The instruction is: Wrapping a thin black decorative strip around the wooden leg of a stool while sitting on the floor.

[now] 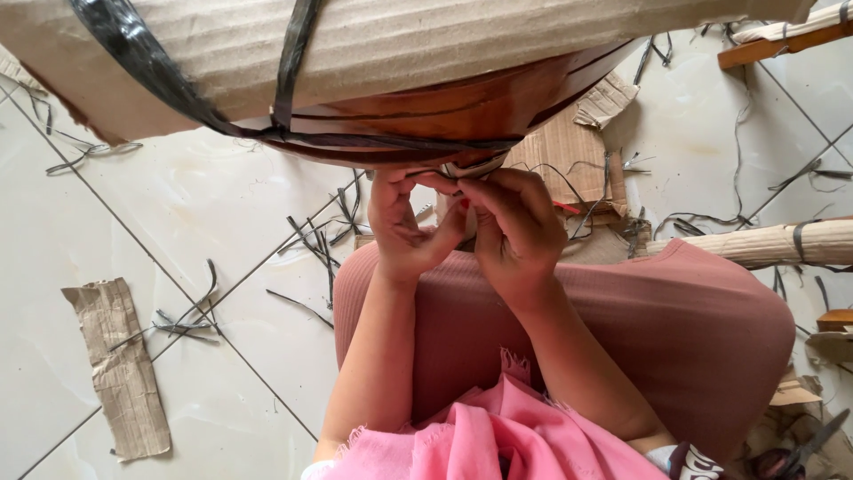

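Pinching black strap [462, 169], both hands [458, 222] just beneath wooden furniture [444, 111]

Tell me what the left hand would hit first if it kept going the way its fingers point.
The left hand points up the picture, toward the glossy brown wooden piece wrapped in cardboard. Its fingertips already sit at that wooden edge, by a black strap, so wood comes first, though depth is unclear.

Single head-worn view, straight down and close over lap [622, 329], tiled floor [178, 222] beneath.
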